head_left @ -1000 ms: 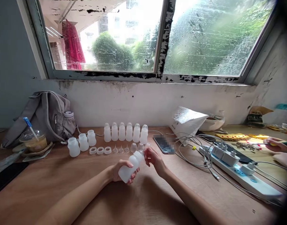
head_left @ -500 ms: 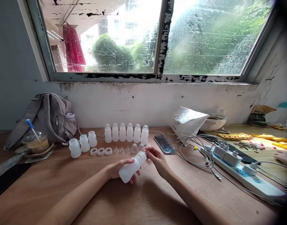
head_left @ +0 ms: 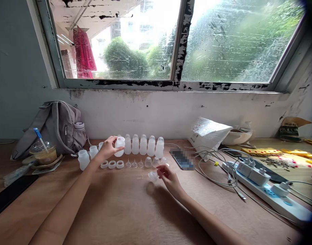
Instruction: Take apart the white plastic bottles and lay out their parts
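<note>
My left hand (head_left: 110, 148) is closed around a frosted white baby bottle (head_left: 119, 147), upright in front of the left end of a row of capped bottles (head_left: 143, 145). Between the fingertips of my right hand (head_left: 167, 177) is a small clear dome-shaped piece (head_left: 153, 176), just above the table; its exact kind is unclear. Behind that hand stand clear domed caps (head_left: 148, 162). To their left lie thin clear nipples (head_left: 134, 163) and white collar rings (head_left: 112, 164). Uncapped bottles (head_left: 83, 160) stand further left, partly hidden by my left arm.
A drink cup (head_left: 45, 154) and a grey backpack (head_left: 57, 127) are at the left. A phone (head_left: 181, 159), tangled cables (head_left: 209, 173), a white pouch (head_left: 209, 134) and a power strip (head_left: 263, 185) lie on the right. A window wall closes off the back.
My left hand has carried the bottle away from my right hand, back and left, turning it from tilted to upright. My right hand stays near the front middle, now showing the clear piece.
</note>
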Available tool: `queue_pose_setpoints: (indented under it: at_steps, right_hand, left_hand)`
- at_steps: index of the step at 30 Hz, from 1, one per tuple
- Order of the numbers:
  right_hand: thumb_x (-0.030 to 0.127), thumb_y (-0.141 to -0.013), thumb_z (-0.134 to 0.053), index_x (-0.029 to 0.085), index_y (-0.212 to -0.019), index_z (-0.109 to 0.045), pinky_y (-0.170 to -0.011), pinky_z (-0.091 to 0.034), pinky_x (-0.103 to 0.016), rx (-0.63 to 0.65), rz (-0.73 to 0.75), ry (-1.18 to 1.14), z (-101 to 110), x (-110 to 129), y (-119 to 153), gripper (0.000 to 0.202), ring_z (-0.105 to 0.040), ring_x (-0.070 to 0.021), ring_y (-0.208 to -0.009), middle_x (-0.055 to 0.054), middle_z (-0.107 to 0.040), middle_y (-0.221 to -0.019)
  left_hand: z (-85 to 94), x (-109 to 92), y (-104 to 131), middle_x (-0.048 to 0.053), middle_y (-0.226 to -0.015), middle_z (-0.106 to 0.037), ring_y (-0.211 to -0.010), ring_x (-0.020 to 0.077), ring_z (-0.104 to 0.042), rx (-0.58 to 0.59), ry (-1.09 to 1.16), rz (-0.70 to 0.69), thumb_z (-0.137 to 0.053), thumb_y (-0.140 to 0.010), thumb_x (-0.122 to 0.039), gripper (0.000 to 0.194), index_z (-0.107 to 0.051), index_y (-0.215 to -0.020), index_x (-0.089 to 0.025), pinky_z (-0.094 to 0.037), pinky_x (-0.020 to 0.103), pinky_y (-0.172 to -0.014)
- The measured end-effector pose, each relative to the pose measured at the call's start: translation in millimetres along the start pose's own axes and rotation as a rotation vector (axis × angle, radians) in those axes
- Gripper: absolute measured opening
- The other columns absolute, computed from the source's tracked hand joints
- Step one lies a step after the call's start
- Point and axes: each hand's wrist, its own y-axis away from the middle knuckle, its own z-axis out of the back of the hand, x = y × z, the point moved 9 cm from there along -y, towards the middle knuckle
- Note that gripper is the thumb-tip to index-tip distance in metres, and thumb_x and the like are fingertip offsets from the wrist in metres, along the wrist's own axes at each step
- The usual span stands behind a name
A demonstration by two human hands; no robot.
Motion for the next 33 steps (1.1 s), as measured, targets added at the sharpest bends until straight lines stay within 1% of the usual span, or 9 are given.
queue_pose_setpoints:
  at_steps: [2,4,10,13,18,23,29,31,33]
  right_hand:
    - [0.034,-0.078,-0.049,0.018,-0.086,-0.052,-0.056,-0.045,-0.025,0.018,0.017,0.062,-4.5,0.5,1.4,0.018,-0.053,-0.0135,-0.062,-0.003,-0.056,-0.073]
    - [0.031,-0.079,-0.047,0.018,-0.086,-0.052,-0.058,-0.045,-0.026,0.042,0.031,0.127,-9.3,1.2,2.5,0.016,-0.054,-0.0135,-0.064,-0.003,-0.056,-0.075]
    - [0.027,-0.079,-0.046,0.018,-0.085,-0.052,-0.059,-0.046,-0.026,0.119,0.125,0.233,-23.8,11.0,7.6,0.012,-0.054,-0.0133,-0.066,-0.003,-0.056,-0.076]
    - [0.026,-0.079,-0.046,0.018,-0.086,-0.051,-0.057,-0.046,-0.026,0.161,0.147,0.238,-29.3,13.0,10.5,0.012,-0.053,-0.0131,-0.065,-0.004,-0.055,-0.077]
    - [0.025,-0.078,-0.049,0.018,-0.086,-0.052,-0.058,-0.045,-0.027,0.156,0.156,0.235,-29.6,12.9,11.2,0.011,-0.052,-0.0141,-0.065,-0.004,-0.053,-0.076]
    - [0.026,-0.078,-0.049,0.018,-0.088,-0.056,-0.058,-0.044,-0.028,0.158,0.155,0.299,-31.2,11.6,10.5,0.014,-0.050,-0.0147,-0.065,-0.005,-0.052,-0.078]
    - [0.027,-0.077,-0.050,0.018,-0.090,-0.056,-0.061,-0.043,-0.028,0.205,0.100,0.368,-35.8,4.0,11.6,0.018,-0.049,-0.0142,-0.066,-0.004,-0.049,-0.080]
    - [0.028,-0.076,-0.051,0.018,-0.089,-0.056,-0.061,-0.043,-0.028,0.215,0.089,0.383,-37.0,3.2,11.9,0.017,-0.049,-0.0141,-0.066,-0.004,-0.049,-0.081]
    - [0.028,-0.077,-0.051,0.018,-0.088,-0.057,-0.061,-0.042,-0.027,0.214,0.089,0.393,-37.1,4.2,12.1,0.016,-0.049,-0.0140,-0.065,-0.004,-0.049,-0.080]
  left_hand:
    - [13.3,18.9,-4.5,0.005,-0.096,-0.057,-0.085,0.0199,-0.054,-0.053,-0.135,0.043,-0.061,-0.062,-0.045,0.052,-0.050,-0.107,-0.020,-0.043,0.030,-0.077]
    - [17.0,36.9,-8.2,0.005,-0.096,-0.057,-0.085,0.0196,-0.055,-0.042,-0.211,0.091,-0.057,-0.065,-0.045,0.054,-0.045,-0.113,-0.021,-0.042,0.029,-0.076]
    - [7.8,76.3,-21.9,0.006,-0.097,-0.059,-0.095,0.0251,-0.052,0.085,-0.495,0.195,-0.053,-0.066,-0.048,0.048,-0.045,-0.107,-0.024,-0.036,0.034,-0.080]
    - [0.7,87.7,-27.4,0.008,-0.098,-0.059,-0.096,0.0263,-0.051,0.140,-0.568,0.206,-0.053,-0.067,-0.047,0.046,-0.045,-0.105,-0.023,-0.033,0.036,-0.081]
    - [-7.6,96.8,-30.4,0.008,-0.091,-0.060,-0.099,0.0283,-0.048,0.172,-0.585,0.189,-0.054,-0.067,-0.046,0.046,-0.045,-0.103,-0.019,-0.031,0.038,-0.082]
    - [-11.4,98.8,-27.9,0.006,-0.083,-0.059,-0.097,0.0274,-0.047,0.189,-0.584,0.179,-0.054,-0.067,-0.045,0.046,-0.044,-0.102,-0.017,-0.029,0.040,-0.084]
    - [-14.6,95.7,-24.6,0.004,-0.074,-0.059,-0.094,0.0283,-0.047,0.228,-0.559,0.166,-0.052,-0.069,-0.045,0.045,-0.045,-0.098,-0.013,-0.018,0.054,-0.088]
    - [-13.8,92.6,-26.1,0.006,-0.080,-0.060,-0.097,0.0294,-0.046,0.231,-0.555,0.160,-0.052,-0.069,-0.044,0.045,-0.046,-0.100,-0.011,-0.015,0.057,-0.089]
    - [-10.9,86.0,-27.3,0.012,-0.097,-0.057,-0.105,0.0327,-0.041,0.205,-0.562,0.160,-0.056,-0.066,-0.043,0.050,-0.045,-0.104,-0.011,-0.013,0.058,-0.090]
